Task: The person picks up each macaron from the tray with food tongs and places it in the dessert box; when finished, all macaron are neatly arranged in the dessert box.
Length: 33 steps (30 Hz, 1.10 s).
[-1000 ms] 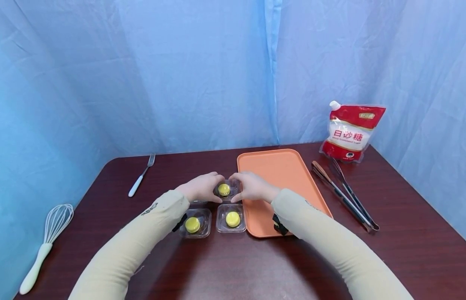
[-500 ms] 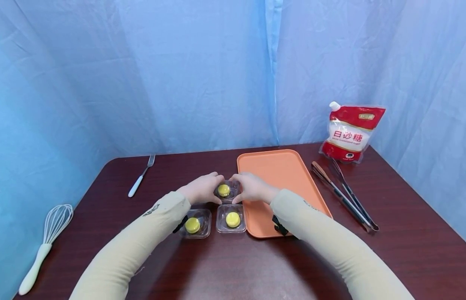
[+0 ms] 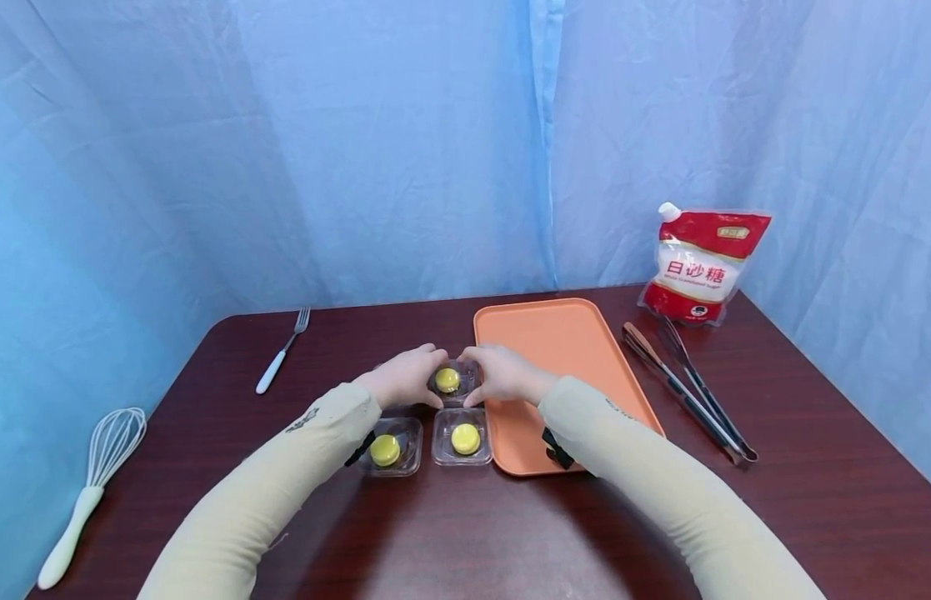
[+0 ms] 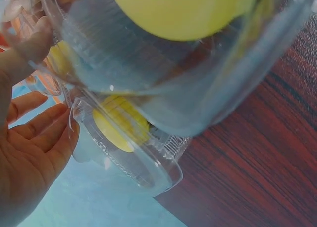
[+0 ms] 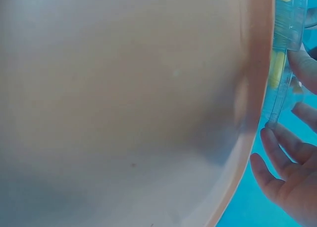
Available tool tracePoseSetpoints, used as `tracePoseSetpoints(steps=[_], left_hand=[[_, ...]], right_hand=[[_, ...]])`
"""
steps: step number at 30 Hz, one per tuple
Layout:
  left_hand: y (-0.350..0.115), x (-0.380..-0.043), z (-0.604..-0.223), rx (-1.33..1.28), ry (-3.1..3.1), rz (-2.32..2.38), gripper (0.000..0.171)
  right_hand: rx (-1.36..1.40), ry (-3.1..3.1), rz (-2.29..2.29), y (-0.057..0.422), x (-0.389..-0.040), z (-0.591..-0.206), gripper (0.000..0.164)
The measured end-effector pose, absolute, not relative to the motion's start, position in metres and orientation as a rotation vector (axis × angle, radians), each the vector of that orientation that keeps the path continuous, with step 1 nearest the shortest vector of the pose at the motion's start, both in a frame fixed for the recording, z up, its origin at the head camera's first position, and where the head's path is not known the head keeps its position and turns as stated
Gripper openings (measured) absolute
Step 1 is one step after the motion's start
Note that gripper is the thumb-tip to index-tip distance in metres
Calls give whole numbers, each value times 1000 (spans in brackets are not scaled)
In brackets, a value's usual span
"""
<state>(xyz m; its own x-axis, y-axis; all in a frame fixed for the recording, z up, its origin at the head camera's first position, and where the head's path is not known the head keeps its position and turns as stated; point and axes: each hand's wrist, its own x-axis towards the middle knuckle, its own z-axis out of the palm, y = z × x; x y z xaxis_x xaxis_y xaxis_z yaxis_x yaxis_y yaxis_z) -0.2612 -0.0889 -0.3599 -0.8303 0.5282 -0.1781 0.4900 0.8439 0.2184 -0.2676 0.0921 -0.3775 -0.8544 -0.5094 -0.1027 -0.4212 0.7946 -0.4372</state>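
Side by side, my left hand (image 3: 408, 375) and right hand (image 3: 506, 375) hold a small square clear plastic box (image 3: 467, 379) between them. Thumbs lie on its near corners and fingers on its far ones. Inside sits a yellow macaron (image 3: 447, 380). Another clear box with a yellow macaron (image 4: 119, 123) shows beside the left fingers in the left wrist view; my left hand mostly covers it in the head view. Nearer the body are two more such boxes, one at front left (image 3: 412, 450) and one at front right (image 3: 465, 459), each with a yellow macaron.
An orange tray (image 3: 563, 333) lies against the boxes' right side, under my right wrist. Tongs (image 3: 693, 392) and a red-and-white sugar pouch (image 3: 693, 267) are farther right. To the left lie a fork (image 3: 281, 354) and a whisk (image 3: 90, 500) on the dark table (image 3: 465, 533).
Both hands stay around the same box, with only a very slight shift toward the body. The other boxes and the tray have not moved.
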Motion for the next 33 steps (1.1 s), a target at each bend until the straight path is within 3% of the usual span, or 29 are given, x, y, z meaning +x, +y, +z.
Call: tracePoseSetpoints(steps=[6, 15, 21, 33], left_hand=[[-92, -261, -360, 799, 2781, 238, 54], [-96, -261, -354, 800, 2788, 225, 71], [-97, -258, -344, 790, 2858, 240, 68], [-104, -237, -332, 844, 3046, 351, 56]], right_hand=[[-749, 2759, -585, 92, -268, -377, 65], [-784, 2737, -632, 95, -270, -379, 70], [-797, 2734, -703, 101, -267, -371, 73], [-813, 2799, -897, 117, -249, -355, 60]])
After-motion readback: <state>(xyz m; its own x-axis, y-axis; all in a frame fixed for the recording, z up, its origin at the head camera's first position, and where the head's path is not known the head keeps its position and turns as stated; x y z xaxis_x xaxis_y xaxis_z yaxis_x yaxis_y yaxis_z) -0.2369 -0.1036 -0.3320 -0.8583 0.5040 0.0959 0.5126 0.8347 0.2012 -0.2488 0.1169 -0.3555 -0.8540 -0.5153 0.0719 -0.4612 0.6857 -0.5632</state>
